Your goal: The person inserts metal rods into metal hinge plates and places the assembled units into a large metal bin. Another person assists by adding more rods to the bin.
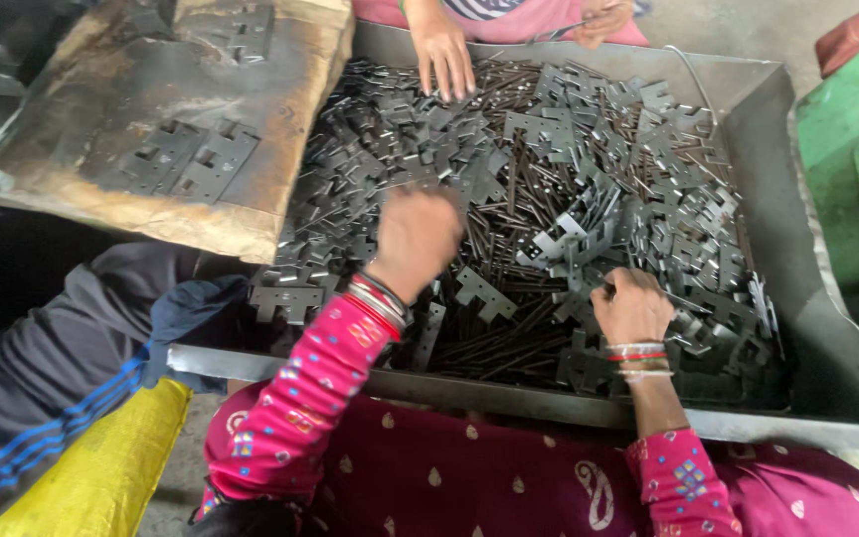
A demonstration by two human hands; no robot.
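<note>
Leftmost, worn board [131,199] bearing 2 flat hinge plates [189,161], propped over tray [807,328] edge. Left hand [412,239] blurred, fingers curled down into heap of stamped metal hinge leaves [549,169] and thin pins [509,343]; cannot tell whether anything is gripped. Right hand [632,306] buried fingers-first among the leaves at tray's right-centre, closed about 1 or more pieces, exact item hidden. Co-worker's hand [443,50] resting open on heap's far edge. Judged: leaves stiff, thin, light singly, sharp-edged, likely oily and prone to interlock; best pinched by flat faces, clear of knuckle notches. Pins apt to roll and slip.
</note>
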